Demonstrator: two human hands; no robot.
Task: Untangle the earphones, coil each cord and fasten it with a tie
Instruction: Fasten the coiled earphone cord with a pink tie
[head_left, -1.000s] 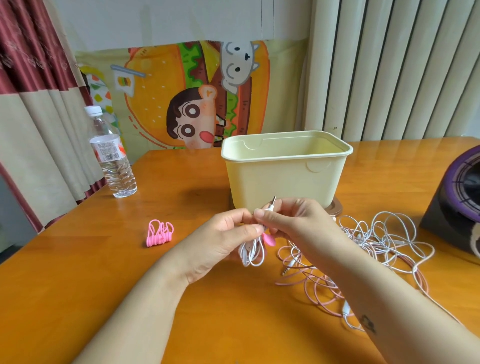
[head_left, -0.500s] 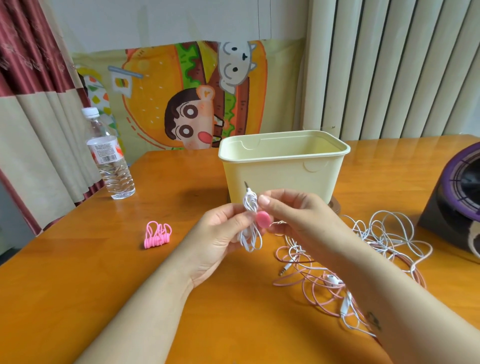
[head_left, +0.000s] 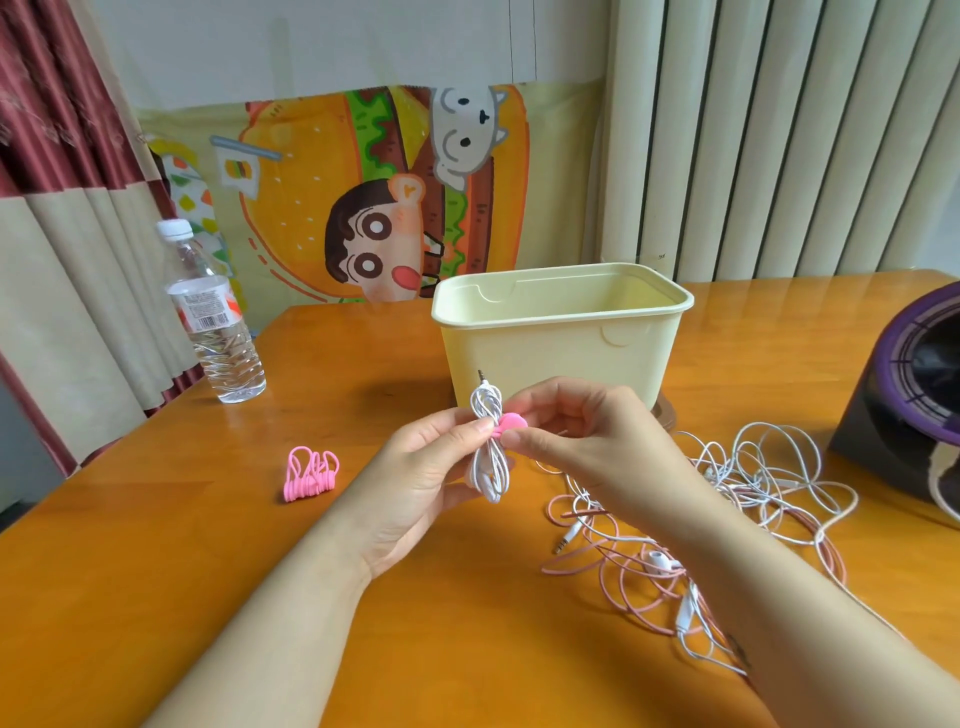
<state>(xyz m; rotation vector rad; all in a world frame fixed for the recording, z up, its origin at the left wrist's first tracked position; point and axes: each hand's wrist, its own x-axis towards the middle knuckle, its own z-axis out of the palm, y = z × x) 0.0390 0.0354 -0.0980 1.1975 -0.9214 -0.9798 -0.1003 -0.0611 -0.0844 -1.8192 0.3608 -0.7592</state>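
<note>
Head: left hand (head_left: 415, 483) grips coiled cord (head_left: 488, 447); right hand (head_left: 587, 436) pinches tie (head_left: 510, 422).

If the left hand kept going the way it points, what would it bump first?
Probably the cream tub just behind, though depth is unclear. The left hand holds the coiled white cord.

Glossy varnished wood for the table (head_left: 156, 597), with bright reflections. Smooth, matt cream plastic for the tub (head_left: 561, 358). Clear, ridged plastic for the bottle (head_left: 228, 358). Smooth plastic coating on the coiled cord (head_left: 491, 467); smooth, rubbery-looking pink tie (head_left: 511, 422). Woven cloth for the curtain (head_left: 62, 260).
</note>
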